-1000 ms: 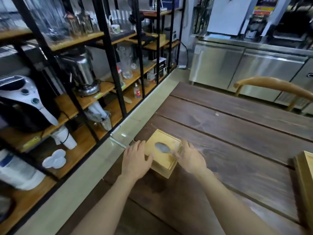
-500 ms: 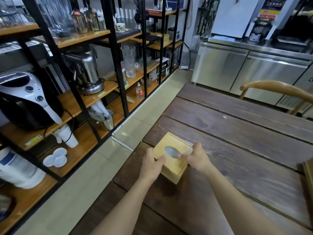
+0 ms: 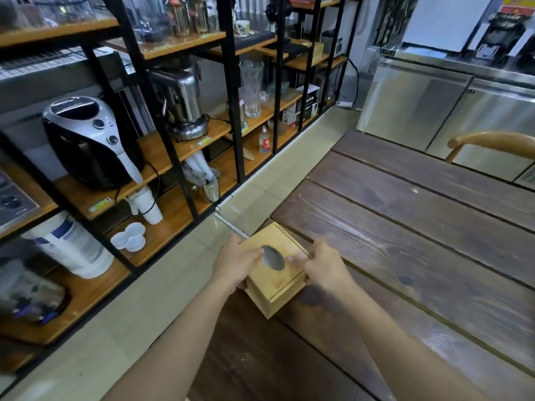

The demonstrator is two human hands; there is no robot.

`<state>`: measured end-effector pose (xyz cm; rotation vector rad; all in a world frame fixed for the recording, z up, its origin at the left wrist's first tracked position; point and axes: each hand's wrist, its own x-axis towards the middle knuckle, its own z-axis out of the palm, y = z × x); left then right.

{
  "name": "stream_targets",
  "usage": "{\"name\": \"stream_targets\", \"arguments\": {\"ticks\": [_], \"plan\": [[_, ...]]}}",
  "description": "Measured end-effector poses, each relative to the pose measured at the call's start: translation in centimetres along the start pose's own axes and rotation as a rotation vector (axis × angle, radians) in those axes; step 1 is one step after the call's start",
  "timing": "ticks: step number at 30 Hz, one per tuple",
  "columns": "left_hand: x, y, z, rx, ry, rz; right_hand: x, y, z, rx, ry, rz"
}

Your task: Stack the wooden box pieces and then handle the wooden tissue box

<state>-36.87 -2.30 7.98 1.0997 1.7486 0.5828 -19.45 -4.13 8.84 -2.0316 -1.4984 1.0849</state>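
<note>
Left hand (image 3: pixel 236 263): my palm presses the wooden tissue box (image 3: pixel 275 274) side, thumb over its lid.
Right hand (image 3: pixel 325 266): clamps the opposite side, steadying.
Box: between my hands, at the counter (image 3: pixel 405 241) corner.

A dark plank table (image 3: pixel 419 256) fills the near right of the scene, its boards running toward the far right. Beyond it, at the far right edge, curves the pale wooden back of a chair (image 3: pixel 492 141). Behind the chair stands a run of stainless steel cabinets (image 3: pixel 434 105). Along the left, a black metal shelving unit (image 3: pixel 231 91) with wooden boards stretches from near to far. Pale floor tiles (image 3: pixel 162 287) lie between shelving and table, glossy under soft overhead light.
</note>
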Motion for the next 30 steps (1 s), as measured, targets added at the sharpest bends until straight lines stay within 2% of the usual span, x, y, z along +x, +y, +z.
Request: {"name": "stream_targets", "arguments": {"ticks": [6, 13, 20, 24, 30], "plan": [[-2.8, -3.3, -4.4, 0.029, 0.004, -0.12, -2.4, -2.2, 3.5, -0.045, -0.187, -0.05], [-5.4, -6.6, -8.3, 0.069, 0.023, -0.18, -5.0, -3.7, 7.1, -0.091, -0.336, -0.103], [-6.6, -8.4, -9.4, 0.022, 0.036, -0.202, -6.8, -4.0, 8.6, -0.146, -0.335, -0.141], [-6.9, -8.7, -9.9, 0.024, -0.023, -0.246, -7.3, -3.7, 8.9, -0.155, -0.325, -0.158], [-7.0, -8.7, -10.1, 0.195, -0.053, -0.189, -7.6, -2.2, 8.6, -0.266, -0.304, -0.285]]}}
